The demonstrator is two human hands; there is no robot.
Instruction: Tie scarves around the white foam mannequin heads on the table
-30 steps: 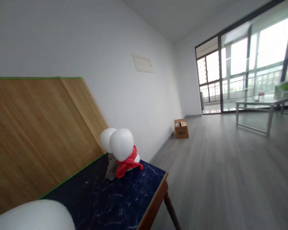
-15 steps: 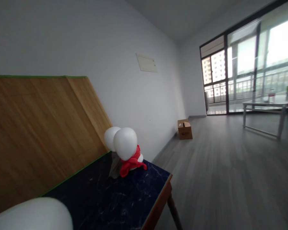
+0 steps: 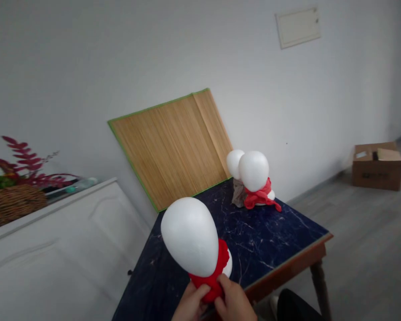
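Observation:
A smooth white egg-shaped head form [image 3: 189, 236] stands close in front of me on the dark blue marbled table [image 3: 270, 236]. A red scarf [image 3: 223, 255] wraps around its neck, and part of a white base shows at the right. My left hand [image 3: 190, 304] and my right hand [image 3: 234, 301] are side by side at the front of the neck. Both are closed on the red cloth, thumbs on top; the other fingers are partly hidden. Farther back on the table stand two similar white head forms [image 3: 254, 170], one with a red scarf [image 3: 259, 196], the other with a grey-brown cloth [image 3: 238, 192].
A bamboo mat [image 3: 173, 154] with green edging leans on the wall behind the table. At the left, a white cabinet [image 3: 63, 249] carries a wicker basket [image 3: 16, 204] with red foliage. A cardboard box [image 3: 377, 171] lies on the grey floor at the right.
My view has swung left and down. The near head form has come fully into view with both my hands on its scarf; the window and white table have left the view.

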